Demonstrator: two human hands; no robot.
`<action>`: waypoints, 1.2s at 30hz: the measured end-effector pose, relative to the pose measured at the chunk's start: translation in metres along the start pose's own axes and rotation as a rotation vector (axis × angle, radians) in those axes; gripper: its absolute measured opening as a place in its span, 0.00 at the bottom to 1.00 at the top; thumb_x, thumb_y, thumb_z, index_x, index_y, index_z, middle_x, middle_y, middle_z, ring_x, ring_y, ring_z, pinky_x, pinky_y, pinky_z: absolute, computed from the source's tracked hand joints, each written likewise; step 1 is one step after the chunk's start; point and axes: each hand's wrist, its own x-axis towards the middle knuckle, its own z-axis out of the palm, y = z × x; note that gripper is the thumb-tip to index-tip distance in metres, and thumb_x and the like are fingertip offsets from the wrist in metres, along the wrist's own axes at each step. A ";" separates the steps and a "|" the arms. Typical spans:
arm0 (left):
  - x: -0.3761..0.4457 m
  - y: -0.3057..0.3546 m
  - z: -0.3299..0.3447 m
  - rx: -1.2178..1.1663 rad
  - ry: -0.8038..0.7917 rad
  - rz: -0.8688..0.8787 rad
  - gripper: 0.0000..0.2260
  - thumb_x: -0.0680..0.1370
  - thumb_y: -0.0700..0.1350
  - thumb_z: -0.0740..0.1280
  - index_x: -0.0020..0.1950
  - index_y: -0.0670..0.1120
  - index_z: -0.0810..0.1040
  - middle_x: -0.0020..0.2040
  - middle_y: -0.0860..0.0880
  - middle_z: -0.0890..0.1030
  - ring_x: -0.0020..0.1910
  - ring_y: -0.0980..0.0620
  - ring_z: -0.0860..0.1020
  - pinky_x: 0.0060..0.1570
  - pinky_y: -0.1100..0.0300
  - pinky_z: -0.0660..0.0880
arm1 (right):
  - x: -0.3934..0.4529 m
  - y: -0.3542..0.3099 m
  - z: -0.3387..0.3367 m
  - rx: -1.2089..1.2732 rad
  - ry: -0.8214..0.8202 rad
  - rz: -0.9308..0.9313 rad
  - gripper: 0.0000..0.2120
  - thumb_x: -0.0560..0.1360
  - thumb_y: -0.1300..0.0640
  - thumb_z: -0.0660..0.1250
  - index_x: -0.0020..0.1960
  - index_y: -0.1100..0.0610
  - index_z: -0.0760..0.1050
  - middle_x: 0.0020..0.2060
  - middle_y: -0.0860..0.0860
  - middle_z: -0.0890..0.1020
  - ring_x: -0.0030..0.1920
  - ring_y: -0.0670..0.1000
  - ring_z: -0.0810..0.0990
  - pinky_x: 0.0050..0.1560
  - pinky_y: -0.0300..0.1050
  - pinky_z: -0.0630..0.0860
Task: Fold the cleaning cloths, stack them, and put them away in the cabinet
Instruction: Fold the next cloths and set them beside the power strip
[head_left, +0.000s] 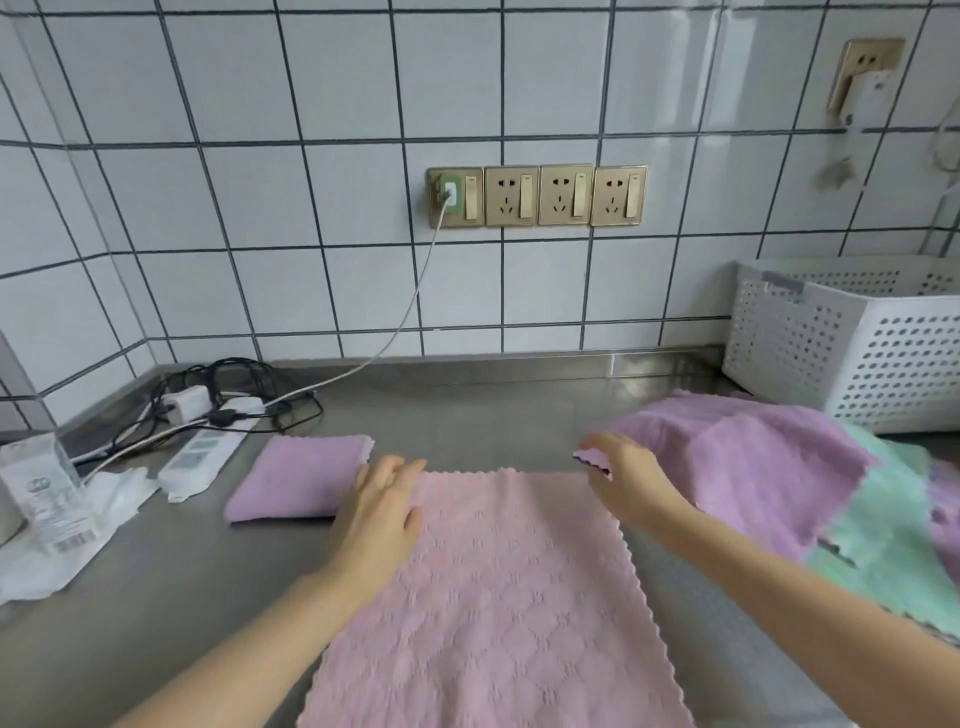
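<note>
The steel counter (493, 415) is the biggest thing here, and everything sits on it, so I'll place stuff relative to the pink cloth (498, 597) spread flat in the middle of it.

Progress, as far as I can judge: early days. One purple cloth (301, 475) is already folded and sits just left of the pink cloth's far corner. The pink one isn't folded yet, it's just laid out. To its right there's a loose heap of cloths (779, 483), purple on top with a mint-green one and another purple bit poking out below, so at least three still waiting there, can't count exactly. No stack yet, and no cabinet is visible.

Further right and back from the pink cloth is one white perforated basket (857, 358). Off to the left: one white power strip (202, 452) with a tangle of black cables, and some white packaging near the edge. On the tiled wall behind, a row of four gold sockets (537, 196), plus one more up at the far right.

Hands: the left hand (379, 514) lies flat, fingers straight and together, pressing the pink cloth's far left corner. The right hand (623, 478) is at the far right corner, fingers curled and pinching a scalloped cloth edge.
</note>
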 end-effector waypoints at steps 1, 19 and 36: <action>-0.014 0.006 -0.001 -0.067 -0.072 0.086 0.21 0.73 0.47 0.64 0.67 0.47 0.73 0.61 0.51 0.74 0.59 0.47 0.72 0.64 0.60 0.65 | -0.011 0.000 0.004 -0.036 -0.029 -0.081 0.16 0.74 0.65 0.60 0.60 0.58 0.76 0.60 0.55 0.77 0.62 0.55 0.75 0.57 0.40 0.69; -0.112 0.061 -0.030 -0.015 -0.577 0.195 0.40 0.66 0.74 0.38 0.76 0.61 0.52 0.76 0.64 0.46 0.75 0.62 0.37 0.74 0.55 0.36 | -0.128 -0.032 0.013 -0.300 -0.168 -0.617 0.14 0.79 0.54 0.57 0.57 0.58 0.77 0.59 0.54 0.78 0.61 0.55 0.76 0.63 0.47 0.73; -0.129 0.045 -0.063 -0.306 -0.432 0.077 0.11 0.80 0.48 0.62 0.58 0.51 0.81 0.55 0.65 0.81 0.58 0.67 0.75 0.57 0.75 0.67 | -0.191 -0.012 -0.010 -0.291 -0.237 -0.625 0.28 0.79 0.37 0.47 0.65 0.55 0.70 0.63 0.48 0.75 0.64 0.49 0.72 0.64 0.42 0.70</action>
